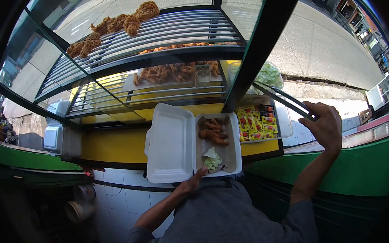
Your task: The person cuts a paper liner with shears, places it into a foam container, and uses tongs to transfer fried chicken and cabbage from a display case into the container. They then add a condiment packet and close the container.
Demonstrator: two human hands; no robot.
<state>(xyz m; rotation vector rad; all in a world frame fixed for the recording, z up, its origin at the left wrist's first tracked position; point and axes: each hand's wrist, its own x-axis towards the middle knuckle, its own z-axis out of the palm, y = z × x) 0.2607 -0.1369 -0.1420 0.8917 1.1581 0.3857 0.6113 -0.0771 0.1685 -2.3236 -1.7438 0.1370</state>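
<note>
Foam box [171,145]: open clamshell, lid flat to the left, filled half to the right; in front of the yellow bench [111,146], whether resting on it cannot be told
Contents: fried pieces [213,133] at the far end, cabbage leaf [212,159] at the near end
Left hand [193,180]: at the box's near rim, thumb on top pinching it, other fingers hidden beneath
Right hand [326,124]: well apart to the right, fingers pressed around the tongs [282,97]
Tongs' axis: long, slanting up and left from the hand; tips near the bag of greens [269,74], above and to the right of the box
Between: tray of sauce sachets [257,123], just beside the box
Beyond: glass display case [235,52], fried chicken [117,23] on its racks
</note>
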